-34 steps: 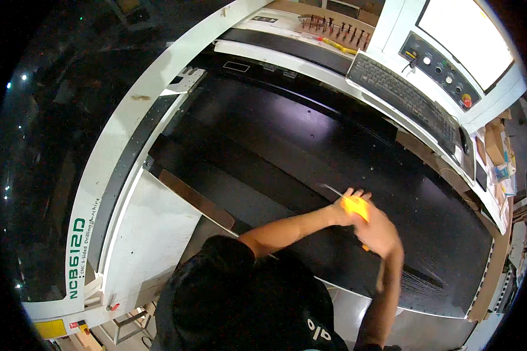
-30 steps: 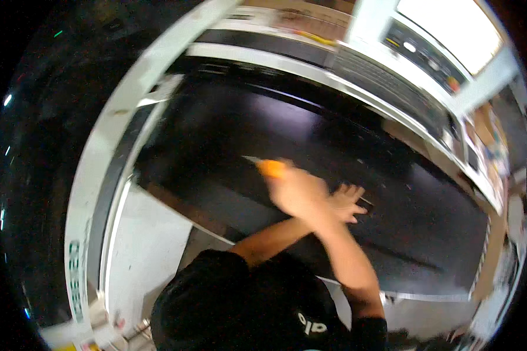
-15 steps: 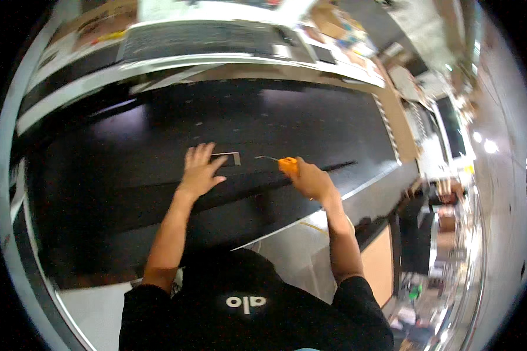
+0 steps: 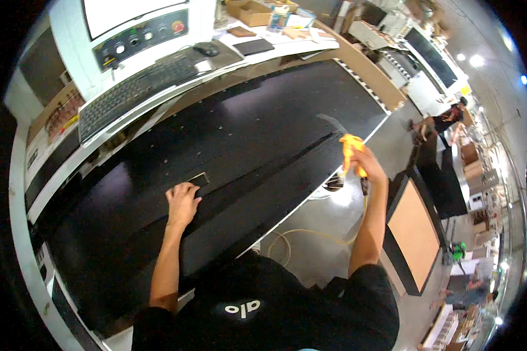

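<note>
Right hand [image 4: 369, 165]: fingers clamped on an orange blow gun [image 4: 349, 145] by the edge of the black panel [image 4: 234, 131]. Left hand [image 4: 182, 205]: fingers bent, grip unclear. Dark streak [image 4: 317, 146] present; work appears unfinished.

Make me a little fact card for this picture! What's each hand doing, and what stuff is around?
Left hand: fingers curled, beside a small pale-edged rectangle; hole or loose piece, I can't tell
Right hand: gripping an orange pistol-shaped tool
Work surface: big black panel
Beyond the panel: keyboard, mouse, control box with a red button
Near the floor: yellow hose
To the right: tan-faced board with black edges
Background: another person, farther right
</note>
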Demonstrator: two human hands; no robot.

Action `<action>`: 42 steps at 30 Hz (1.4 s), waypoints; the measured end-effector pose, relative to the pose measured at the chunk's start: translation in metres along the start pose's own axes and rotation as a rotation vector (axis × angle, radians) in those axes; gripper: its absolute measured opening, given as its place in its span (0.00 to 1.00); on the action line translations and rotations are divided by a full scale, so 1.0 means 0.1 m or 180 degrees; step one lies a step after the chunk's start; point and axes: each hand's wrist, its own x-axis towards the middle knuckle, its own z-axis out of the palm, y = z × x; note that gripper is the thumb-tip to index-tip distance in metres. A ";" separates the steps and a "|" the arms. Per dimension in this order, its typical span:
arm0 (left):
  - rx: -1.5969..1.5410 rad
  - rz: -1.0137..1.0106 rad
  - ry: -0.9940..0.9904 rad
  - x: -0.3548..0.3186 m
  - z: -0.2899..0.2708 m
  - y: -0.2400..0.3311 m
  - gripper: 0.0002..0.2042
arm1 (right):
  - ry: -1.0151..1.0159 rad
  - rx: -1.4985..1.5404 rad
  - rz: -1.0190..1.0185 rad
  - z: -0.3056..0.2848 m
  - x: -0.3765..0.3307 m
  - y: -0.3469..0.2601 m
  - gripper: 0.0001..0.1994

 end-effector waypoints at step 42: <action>-0.0072 -0.0551 -0.0365 -0.27 -0.24 -0.05 0.30 | 0.0782 -0.0971 -0.0265 0.22 -0.95 1.04 0.14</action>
